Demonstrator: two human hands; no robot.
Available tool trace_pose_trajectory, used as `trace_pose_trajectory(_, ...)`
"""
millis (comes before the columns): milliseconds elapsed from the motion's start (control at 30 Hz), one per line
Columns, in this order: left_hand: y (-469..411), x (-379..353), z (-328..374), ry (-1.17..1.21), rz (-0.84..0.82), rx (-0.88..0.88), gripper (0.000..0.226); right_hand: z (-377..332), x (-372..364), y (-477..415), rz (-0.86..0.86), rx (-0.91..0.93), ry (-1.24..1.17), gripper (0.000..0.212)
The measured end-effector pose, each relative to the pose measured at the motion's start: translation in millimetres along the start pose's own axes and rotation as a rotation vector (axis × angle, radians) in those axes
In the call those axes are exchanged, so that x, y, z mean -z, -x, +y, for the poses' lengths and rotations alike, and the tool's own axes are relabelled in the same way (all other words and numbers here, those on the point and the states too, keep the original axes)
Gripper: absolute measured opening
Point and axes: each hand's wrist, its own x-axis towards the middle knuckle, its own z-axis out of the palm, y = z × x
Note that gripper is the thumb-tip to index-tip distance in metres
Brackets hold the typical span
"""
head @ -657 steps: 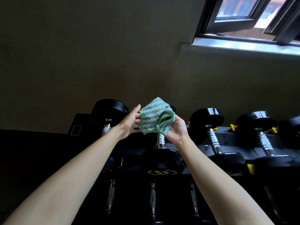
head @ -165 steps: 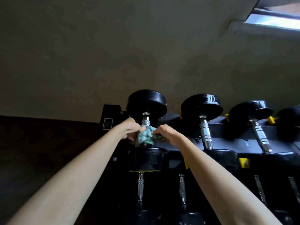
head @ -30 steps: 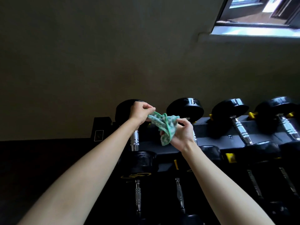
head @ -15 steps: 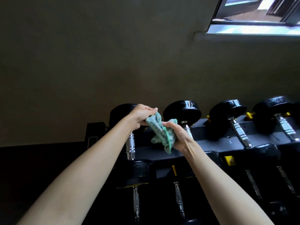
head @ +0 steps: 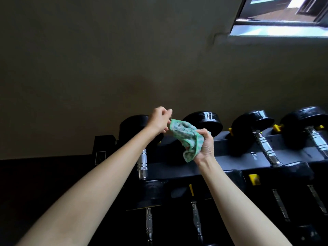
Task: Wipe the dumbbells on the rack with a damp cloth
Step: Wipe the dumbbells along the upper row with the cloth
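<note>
I hold a green-and-white patterned cloth [head: 184, 137] up in front of the top row of the dumbbell rack [head: 229, 157]. My right hand [head: 205, 148] grips its bunched lower end. My left hand [head: 159, 120] pinches its upper left corner with curled fingers. Behind my left wrist lies the leftmost dumbbell [head: 142, 162], black heads with a chrome handle. The second dumbbell [head: 204, 119] shows its far head above the cloth; my right hand hides its handle. A third dumbbell [head: 266, 150] and a fourth dumbbell [head: 317, 139] lie to the right.
A lower row of dumbbells [head: 148, 222] sits under my forearms in deep shadow. Yellow tabs [head: 253, 179] mark the rack's cradles. A plain wall rises behind the rack, with a window [head: 284, 16] at the upper right.
Both hands have lifted slightly and moved apart, spreading the cloth between them. One second ago it hung more loosely from the two hands.
</note>
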Motion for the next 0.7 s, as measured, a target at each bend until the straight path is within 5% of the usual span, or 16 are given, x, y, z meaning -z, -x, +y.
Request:
trace_pose_trajectory(33,-2.7,4.7,0.8,0.026,0.052,0.003,0.023,-0.7,1.7,-3.8,0.062,0.002,0.049,0.031)
trace_pose_trajectory(167,-16.3,32.1,-6.7,0.081,0.298,0.006,0.017,14.4,-5.7,-16.9,0.251,0.027,0.324,0.011)
trace_pose_trajectory(333,-24.8,60.3,-49.0,-0.122,0.579,0.093,0.026,44.9,-11.4,-40.3,0.452,0.105,0.567,0.022)
trace_pose_trajectory(567,-31.6,67.1,-91.0,-0.17,0.509,0.316,0.026,84.2,-11.2,-62.3,0.521,0.041,0.69,0.025)
trace_pose_trajectory(700,-31.6,70.3,-100.6,-0.17,0.471,0.296,0.027,87.8,-13.1,-73.3,0.397,-0.147,0.602,0.022)
